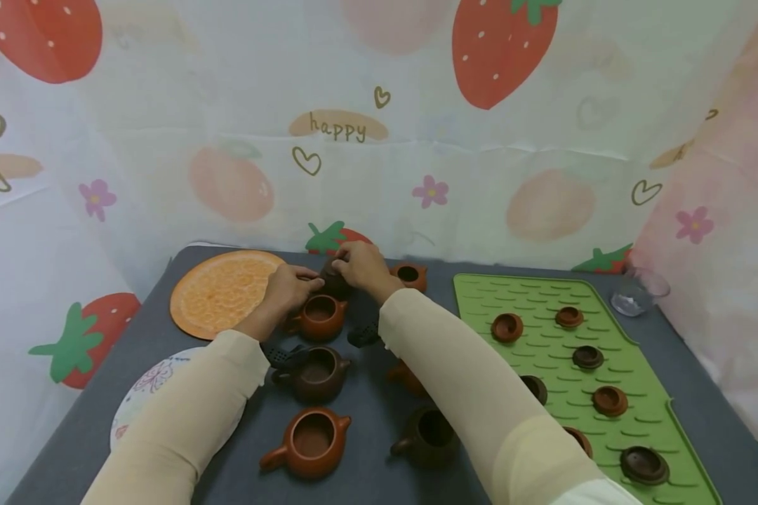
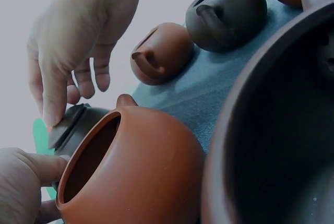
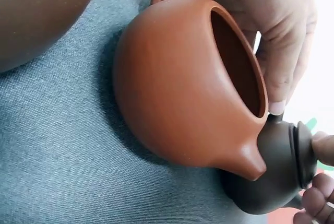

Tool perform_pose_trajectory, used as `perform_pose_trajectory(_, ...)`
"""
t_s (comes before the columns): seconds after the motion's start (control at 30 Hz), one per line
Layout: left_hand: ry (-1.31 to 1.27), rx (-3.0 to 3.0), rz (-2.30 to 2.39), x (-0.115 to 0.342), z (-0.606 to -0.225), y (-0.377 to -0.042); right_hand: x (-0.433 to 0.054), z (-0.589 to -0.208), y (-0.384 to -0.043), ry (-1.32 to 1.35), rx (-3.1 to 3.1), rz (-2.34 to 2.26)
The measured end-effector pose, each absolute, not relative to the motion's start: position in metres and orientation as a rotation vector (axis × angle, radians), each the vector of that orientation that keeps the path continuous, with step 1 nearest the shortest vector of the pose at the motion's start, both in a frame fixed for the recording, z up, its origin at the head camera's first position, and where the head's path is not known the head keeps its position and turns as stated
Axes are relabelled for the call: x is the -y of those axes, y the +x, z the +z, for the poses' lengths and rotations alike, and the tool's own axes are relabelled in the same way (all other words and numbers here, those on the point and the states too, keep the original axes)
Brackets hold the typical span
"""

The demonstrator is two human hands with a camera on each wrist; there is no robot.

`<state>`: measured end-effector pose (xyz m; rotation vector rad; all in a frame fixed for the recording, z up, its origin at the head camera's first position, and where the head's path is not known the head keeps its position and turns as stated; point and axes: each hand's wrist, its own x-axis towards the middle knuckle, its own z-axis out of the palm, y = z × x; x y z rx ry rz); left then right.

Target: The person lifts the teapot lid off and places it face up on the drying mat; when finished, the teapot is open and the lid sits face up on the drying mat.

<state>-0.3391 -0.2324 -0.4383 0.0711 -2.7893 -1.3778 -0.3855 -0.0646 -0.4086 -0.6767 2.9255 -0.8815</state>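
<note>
At the back of the table stands a small dark brown teapot (image 1: 335, 282). My left hand (image 1: 288, 287) pinches its handle, the thumb showing in the left wrist view beside the pot. Over the pot's mouth sits a dark lid (image 3: 305, 153), and my right hand (image 1: 363, 266) holds it from above by finger and thumb. In the head view the fingers hide most of the lid. Just in front is an orange-brown teapot (image 1: 321, 317) without a lid, its spout overlapping the dark pot in the right wrist view.
More lidless teapots stand nearer: a dark one (image 1: 318, 374), a reddish one (image 1: 312, 443) and others under my right arm. On the right, a green mat (image 1: 480, 294) bears several lids, with a clear glass (image 1: 638, 291) beyond. An orange round mat (image 1: 208, 301) lies left.
</note>
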Motion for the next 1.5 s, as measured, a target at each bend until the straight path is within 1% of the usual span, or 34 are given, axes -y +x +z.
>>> perform_pose_trajectory(0.43, 0.1, 2.796, -1.386, 0.232, -0.44, -0.339, 0.06, -0.412, -0.38, -0.601, -2.937, -1.126)
perform_pose_trajectory(0.73, 0.117, 2.802, -1.408, 0.233, -0.439, -0.341, 0.057, -0.414, -0.378, -0.364, -2.741, -1.468)
perform_pose_trajectory(0.93, 0.132, 2.809, -1.397, 0.232, -0.438, -0.341, 0.057, -0.417, -0.377, -0.271, -2.602, -1.648)
perform_pose_trajectory(1.2, 0.138, 2.802, -1.403, 0.231, -0.438, -0.34, 0.056, -0.42, -0.377, -0.301, -2.361, -1.85)
perform_pose_trajectory(1.5, 0.168, 2.81, -1.423, 0.231, -0.436, -0.34, 0.055, -0.422, -0.379, -0.326, -2.31, -1.847)
